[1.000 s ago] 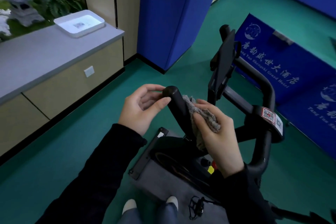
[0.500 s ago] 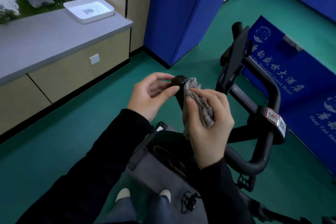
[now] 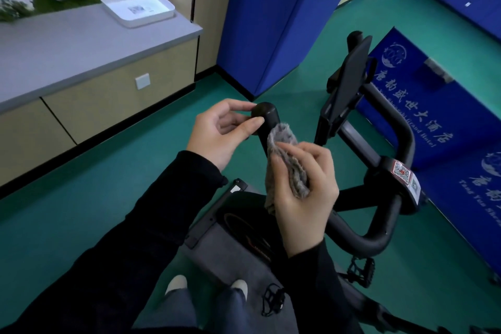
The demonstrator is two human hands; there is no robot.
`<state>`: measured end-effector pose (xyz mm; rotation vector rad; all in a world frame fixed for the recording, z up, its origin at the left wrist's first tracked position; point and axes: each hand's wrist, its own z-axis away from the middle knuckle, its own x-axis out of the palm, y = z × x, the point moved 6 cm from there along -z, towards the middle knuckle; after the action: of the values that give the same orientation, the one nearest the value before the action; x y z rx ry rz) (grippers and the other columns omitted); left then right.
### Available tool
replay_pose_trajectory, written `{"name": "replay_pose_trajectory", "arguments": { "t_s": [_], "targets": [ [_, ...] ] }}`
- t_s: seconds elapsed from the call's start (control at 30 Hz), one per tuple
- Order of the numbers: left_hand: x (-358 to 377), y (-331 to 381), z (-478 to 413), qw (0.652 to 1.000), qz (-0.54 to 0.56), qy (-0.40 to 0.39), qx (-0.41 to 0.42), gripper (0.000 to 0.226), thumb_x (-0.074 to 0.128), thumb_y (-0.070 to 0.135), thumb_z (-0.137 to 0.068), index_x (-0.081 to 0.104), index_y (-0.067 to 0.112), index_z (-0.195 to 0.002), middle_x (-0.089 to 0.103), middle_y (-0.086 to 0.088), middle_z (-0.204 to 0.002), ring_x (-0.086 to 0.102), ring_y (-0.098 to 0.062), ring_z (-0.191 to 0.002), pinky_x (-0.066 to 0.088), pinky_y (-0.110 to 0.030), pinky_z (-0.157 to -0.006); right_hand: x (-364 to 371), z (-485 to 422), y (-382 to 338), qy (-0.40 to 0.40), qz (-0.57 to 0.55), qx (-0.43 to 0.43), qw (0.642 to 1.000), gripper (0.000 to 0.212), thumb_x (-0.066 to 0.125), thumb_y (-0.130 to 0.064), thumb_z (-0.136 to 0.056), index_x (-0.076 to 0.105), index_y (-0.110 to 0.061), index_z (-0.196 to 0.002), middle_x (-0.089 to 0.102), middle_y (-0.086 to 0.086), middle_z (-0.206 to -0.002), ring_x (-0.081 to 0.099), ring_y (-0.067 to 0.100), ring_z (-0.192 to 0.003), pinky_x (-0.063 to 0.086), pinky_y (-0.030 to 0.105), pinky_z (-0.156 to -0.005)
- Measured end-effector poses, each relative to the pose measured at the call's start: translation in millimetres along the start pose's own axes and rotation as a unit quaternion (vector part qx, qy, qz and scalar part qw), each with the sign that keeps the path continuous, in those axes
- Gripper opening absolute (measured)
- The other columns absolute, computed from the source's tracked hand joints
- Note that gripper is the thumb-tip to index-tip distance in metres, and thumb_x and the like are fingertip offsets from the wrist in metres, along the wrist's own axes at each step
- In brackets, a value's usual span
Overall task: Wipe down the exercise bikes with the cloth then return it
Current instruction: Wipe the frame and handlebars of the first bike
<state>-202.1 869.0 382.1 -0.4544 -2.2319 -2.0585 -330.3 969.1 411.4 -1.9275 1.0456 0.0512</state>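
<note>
A black exercise bike stands in front of me, its curved handlebars to the right and a dark screen holder upright behind them. My left hand pinches the rounded end of the near handlebar grip between thumb and fingers. My right hand holds a grey fuzzy cloth wrapped against the grip just below that end. The lower stretch of the grip is hidden by the cloth and hand.
A grey counter with beige cabinets runs along the left, carrying a white tray. Blue padded panels stand behind the bike, and a blue printed banner lies to its right. Green floor surrounds the bike; pedals sit low.
My right hand has slid the cloth up the grip toward its rounded end. My left hand has stayed pinched on that end, and my view has shifted slightly.
</note>
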Motion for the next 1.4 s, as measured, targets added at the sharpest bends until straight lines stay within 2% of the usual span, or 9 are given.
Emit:
{"name": "replay_pose_trajectory", "arguments": {
  "t_s": [0.2,0.33,0.5,0.63,0.87,1.03,1.2,1.3,1.4],
  "targets": [
    [0.1,-0.9,0.1,1.0,-0.003,0.002,0.001,0.016,0.069,0.01,-0.08,0.064,0.023,-0.089,0.068,0.005,-0.072,0.063,-0.003,-0.069,0.05,-0.018,-0.068,-1.1,7.1,0.3,0.007,0.018,-0.016,1.0,0.011,0.071,-0.002,-0.082,0.073,-0.002,-0.093,0.059,0.009,-0.091,0.056,0.009,-0.088,0.042,0.013,-0.083],
    [-1.1,-1.8,-0.2,1.0,-0.004,0.005,0.0,0.017,0.07,0.01,-0.079,0.064,0.023,-0.088,0.069,0.01,-0.065,0.063,0.0,-0.068,0.049,-0.015,-0.068,3.2,5.9,-2.9,-0.015,0.02,-0.042,0.999,0.011,0.07,-0.001,-0.083,0.073,-0.001,-0.093,0.058,0.009,-0.091,0.057,0.012,-0.089,0.043,0.016,-0.083],
    [0.1,-1.4,0.9,1.0,0.006,0.003,0.001,0.016,0.071,0.015,-0.077,0.064,0.023,-0.089,0.07,0.008,-0.07,0.066,-0.004,-0.071,0.049,-0.015,-0.069,-18.9,13.7,13.5,-0.008,0.025,-0.001,1.0,0.012,0.066,-0.007,-0.085,0.073,-0.003,-0.094,0.06,0.006,-0.092,0.057,0.004,-0.09,0.042,0.013,-0.083],
    [2.9,-3.1,5.0,1.0,0.015,0.006,-0.007,0.017,0.067,0.01,-0.083,0.064,0.023,-0.093,0.07,0.009,-0.074,0.066,-0.003,-0.073,0.049,-0.015,-0.069,-23.3,-8.3,16.9,-0.021,0.013,0.026,0.999,0.01,0.065,-0.004,-0.087,0.071,-0.007,-0.096,0.062,0.006,-0.096,0.059,0.009,-0.095,0.043,0.019,-0.087],
    [5.0,-2.3,17.2,0.999,-0.019,0.047,0.008,0.024,0.066,0.015,-0.084,0.064,0.032,-0.102,0.066,0.01,-0.098,0.061,-0.007,-0.082,0.048,-0.03,-0.084,0.4,-47.8,3.2,-0.079,0.023,0.004,0.997,0.012,0.06,-0.003,-0.091,0.07,-0.005,-0.096,0.066,0.005,-0.098,0.059,0.008,-0.094,0.042,0.014,-0.087],
    [11.6,-7.0,27.1,0.995,-0.021,0.093,0.015,0.032,0.067,0.013,-0.084,0.061,0.034,-0.107,0.063,0.009,-0.103,0.062,-0.01,-0.084,0.048,-0.016,-0.08,13.6,-54.7,16.0,-0.209,-0.031,0.063,0.975,0.018,0.055,-0.006,-0.094,0.067,-0.011,-0.106,0.07,-0.003,-0.097,0.064,0.008,-0.093,0.048,0.021,-0.085],
    [19.7,-24.9,46.3,0.985,-0.027,0.168,-0.024,0.031,0.069,0.021,-0.081,0.056,0.041,-0.101,0.062,0.014,-0.099,0.062,-0.003,-0.086,0.046,-0.01,-0.072,-2.1,-65.8,12.7,-0.232,-0.001,-0.069,0.97,0.021,0.061,0.002,-0.087,0.07,-0.008,-0.103,0.069,0.0,-0.097,0.063,0.009,-0.093,0.045,0.015,-0.084],
    [31.5,-42.2,61.2,0.978,-0.023,0.195,-0.064,0.027,0.071,0.029,-0.079,0.058,0.04,-0.1,0.062,0.016,-0.1,0.061,-0.003,-0.091,0.044,-0.014,-0.074,-3.0,-82.0,2.1,-0.26,0.001,-0.182,0.949,0.019,0.061,0.004,-0.087,0.069,-0.004,-0.102,0.065,0.0,-0.097,0.059,0.006,-0.093,0.041,0.008,-0.083],
    [47.2,-55.5,72.8,0.972,0.002,0.222,-0.084,0.021,0.072,0.03,-0.077,0.062,0.036,-0.094,0.065,0.015,-0.097,0.061,-0.006,-0.092,0.042,-0.019,-0.077,1.3,-101.9,-7.0,-0.301,-0.017,-0.236,0.924,0.017,0.058,0.0,-0.091,0.068,-0.006,-0.103,0.067,0.002,-0.099,0.058,0.004,-0.094,0.042,0.009,-0.082]
  ]
}}
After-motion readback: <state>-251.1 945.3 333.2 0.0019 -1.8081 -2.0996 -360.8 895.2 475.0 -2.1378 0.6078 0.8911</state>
